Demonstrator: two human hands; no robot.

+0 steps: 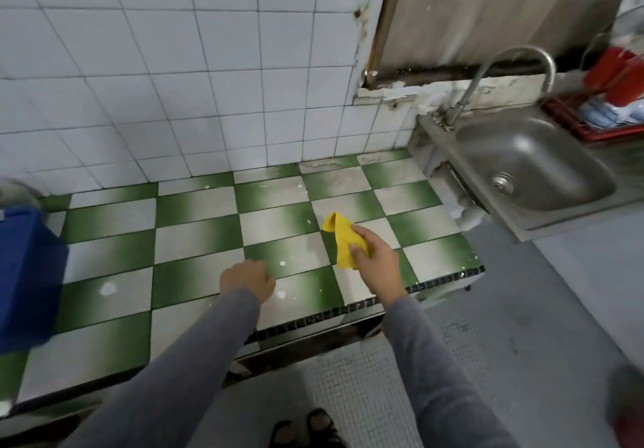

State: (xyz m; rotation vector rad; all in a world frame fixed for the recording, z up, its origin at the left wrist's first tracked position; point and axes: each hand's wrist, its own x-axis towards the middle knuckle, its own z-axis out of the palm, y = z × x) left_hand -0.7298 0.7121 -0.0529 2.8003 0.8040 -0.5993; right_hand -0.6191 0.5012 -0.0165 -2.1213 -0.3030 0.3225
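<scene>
Work surface: a counter faced with green and white tiles in a checker pattern, edged at the front by a strip of small black tiles. Pale spots mark several tiles near the front edge.

Right hand: thumb and fingers pinch a crumpled yellow cloth. The cloth sits over the right-hand part of the counter, near the sink side; whether it touches the tiles cannot be told.

Left hand: fingers curled in, holding nothing, positioned over the counter near the front edge, apart from the cloth. Both arms wear grey sleeves.

Surroundings:
- Back wall: white square tiles with dark grout lines.
- Right of the counter: a stainless steel sink with a drain fitting and a curved tap at its rear corner.
- Beyond the sink: a red rack with blurred contents.
- Left end of the counter: a blue container.
- Floor: grey, with small mosaic tiles below the counter front.
</scene>
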